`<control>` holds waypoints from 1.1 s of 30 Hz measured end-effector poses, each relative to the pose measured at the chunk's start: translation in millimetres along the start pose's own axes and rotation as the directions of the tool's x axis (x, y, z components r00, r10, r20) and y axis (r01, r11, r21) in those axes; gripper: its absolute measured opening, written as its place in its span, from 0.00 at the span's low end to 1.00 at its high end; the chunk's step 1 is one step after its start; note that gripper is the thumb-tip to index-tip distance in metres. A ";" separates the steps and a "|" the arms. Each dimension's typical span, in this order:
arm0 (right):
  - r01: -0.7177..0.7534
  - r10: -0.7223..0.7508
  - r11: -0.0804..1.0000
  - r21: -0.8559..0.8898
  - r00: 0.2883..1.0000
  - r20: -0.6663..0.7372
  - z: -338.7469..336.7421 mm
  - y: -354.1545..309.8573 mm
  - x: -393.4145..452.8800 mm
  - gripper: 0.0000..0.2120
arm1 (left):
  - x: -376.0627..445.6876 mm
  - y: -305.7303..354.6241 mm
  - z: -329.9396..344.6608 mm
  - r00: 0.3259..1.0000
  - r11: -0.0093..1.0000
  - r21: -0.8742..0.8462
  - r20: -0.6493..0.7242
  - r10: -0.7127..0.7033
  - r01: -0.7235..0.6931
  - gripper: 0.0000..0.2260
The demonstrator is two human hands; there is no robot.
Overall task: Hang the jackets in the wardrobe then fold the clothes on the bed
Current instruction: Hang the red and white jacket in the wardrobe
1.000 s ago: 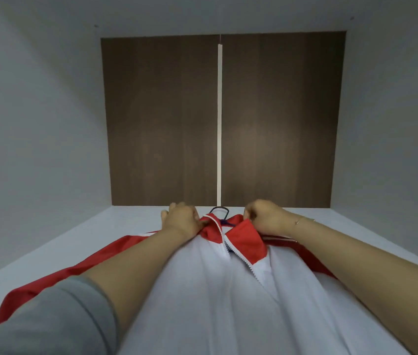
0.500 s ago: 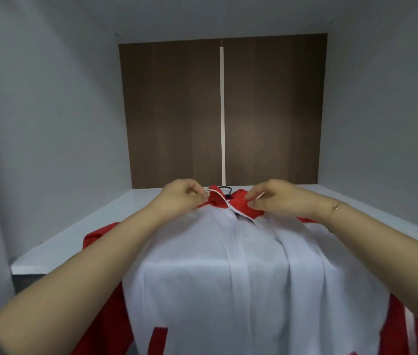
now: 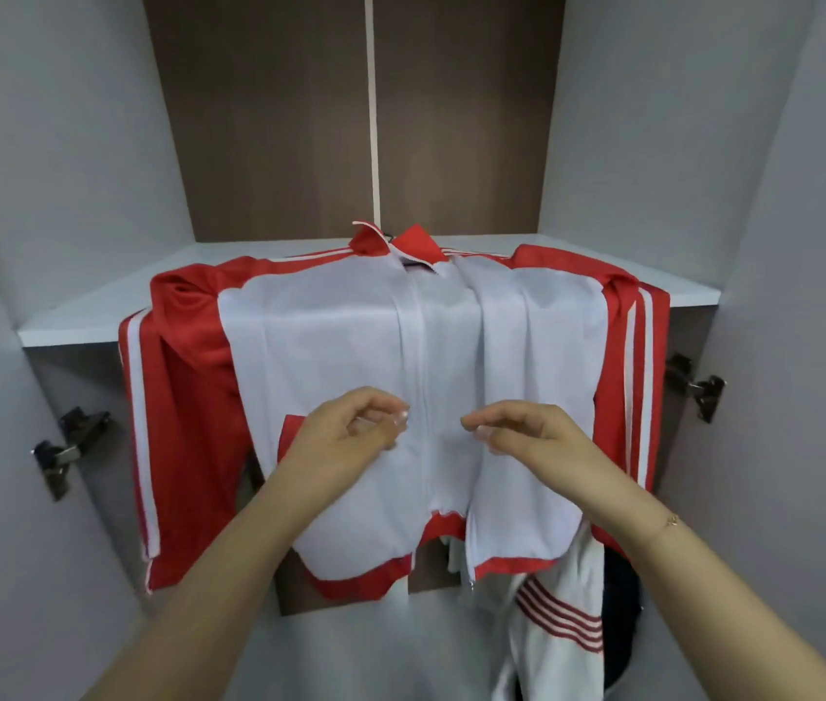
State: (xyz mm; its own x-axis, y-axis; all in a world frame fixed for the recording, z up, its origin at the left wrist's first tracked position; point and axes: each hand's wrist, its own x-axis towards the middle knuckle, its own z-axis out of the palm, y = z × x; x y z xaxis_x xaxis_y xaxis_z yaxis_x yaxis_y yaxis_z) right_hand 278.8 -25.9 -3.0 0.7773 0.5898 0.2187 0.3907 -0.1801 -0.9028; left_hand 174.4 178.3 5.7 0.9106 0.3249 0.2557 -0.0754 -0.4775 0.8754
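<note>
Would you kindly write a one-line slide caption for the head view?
Both hands, left and right, hover loosely curled over a red-and-white jacket draped across a wardrobe shelf.

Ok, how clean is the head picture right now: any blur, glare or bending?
Head view: light is even and soft, no glare; the hands, left hand and right hand, are slightly motion-smeared at the fingertips; the wide lens bows the wardrobe walls outward; the jacket on the shelf reads sharp.

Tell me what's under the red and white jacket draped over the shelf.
The jacket lies on the white shelf; below its hem hangs a white garment with red stripes. A hanger hook peeks at the collar; the rest is covered.
</note>
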 end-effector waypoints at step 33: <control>-0.527 0.535 0.537 0.658 0.816 0.218 98.0 265.8 2.3 0.12 | -27.9 -212.7 147.5 0.776 0.307 -0.820 0.238 -0.585 0.483 0.26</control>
State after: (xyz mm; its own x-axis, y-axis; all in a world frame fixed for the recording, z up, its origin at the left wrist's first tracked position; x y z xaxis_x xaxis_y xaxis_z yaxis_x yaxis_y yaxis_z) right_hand 336.2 4.7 -278.8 0.7363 0.5565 -0.3849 -0.5246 0.1102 -0.8442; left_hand 225.0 150.4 -248.1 0.8471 0.3368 -0.4111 0.0835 0.6795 0.7289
